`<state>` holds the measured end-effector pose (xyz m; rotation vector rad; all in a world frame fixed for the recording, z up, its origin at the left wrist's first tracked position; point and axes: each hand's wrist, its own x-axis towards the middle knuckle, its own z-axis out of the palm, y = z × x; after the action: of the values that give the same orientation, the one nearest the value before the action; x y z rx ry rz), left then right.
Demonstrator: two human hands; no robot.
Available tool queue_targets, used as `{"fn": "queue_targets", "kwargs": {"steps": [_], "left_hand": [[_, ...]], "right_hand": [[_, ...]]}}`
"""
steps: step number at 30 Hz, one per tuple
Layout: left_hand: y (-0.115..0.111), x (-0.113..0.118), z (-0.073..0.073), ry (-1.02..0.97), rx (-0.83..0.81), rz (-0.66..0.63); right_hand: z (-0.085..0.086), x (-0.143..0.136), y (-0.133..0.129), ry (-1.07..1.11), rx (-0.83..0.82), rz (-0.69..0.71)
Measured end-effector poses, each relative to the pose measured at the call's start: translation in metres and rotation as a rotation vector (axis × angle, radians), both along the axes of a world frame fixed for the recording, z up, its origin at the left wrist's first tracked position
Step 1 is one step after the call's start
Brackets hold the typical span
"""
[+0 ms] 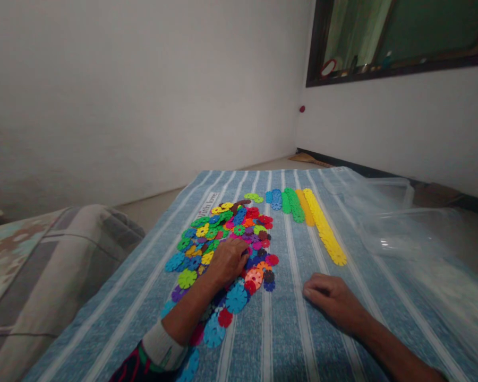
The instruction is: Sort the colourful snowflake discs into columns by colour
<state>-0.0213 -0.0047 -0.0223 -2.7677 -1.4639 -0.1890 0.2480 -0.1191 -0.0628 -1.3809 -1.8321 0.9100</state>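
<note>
A spread-out pile of multicoloured notched discs covers the middle-left of the striped blue cloth. My left hand reaches onto the pile, its fingers bent down among the discs; what its fingertips hold, if anything, is hidden. My right hand rests on the cloth to the right of the pile, fingers curled in, with nothing visible in it. Beyond it lies a long overlapping row of yellow discs. Beside that row are shorter rows of orange discs, green discs and blue discs.
Clear plastic containers stand on the right side of the cloth. A few light green discs lie behind the pile. At the left is a grey-covered seat or bed. White walls and a dark-framed window are behind.
</note>
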Motion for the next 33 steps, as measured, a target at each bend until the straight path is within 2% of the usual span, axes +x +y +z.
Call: {"fn": "queue_targets", "kwargs": {"steps": [6,20,33], "left_hand": [[0.001,-0.01,0.001,-0.054,-0.043,0.071],[0.008,-0.025,-0.004,-0.257,-0.128,0.047],[0.009,-0.032,-0.001,-0.278,-0.076,0.083]], "right_hand": [[-0.001,0.001,-0.001,-0.021,-0.016,0.011],[0.0,0.002,-0.003,-0.018,-0.039,0.006],[-0.002,0.002,-0.004,-0.029,-0.017,-0.001]]}}
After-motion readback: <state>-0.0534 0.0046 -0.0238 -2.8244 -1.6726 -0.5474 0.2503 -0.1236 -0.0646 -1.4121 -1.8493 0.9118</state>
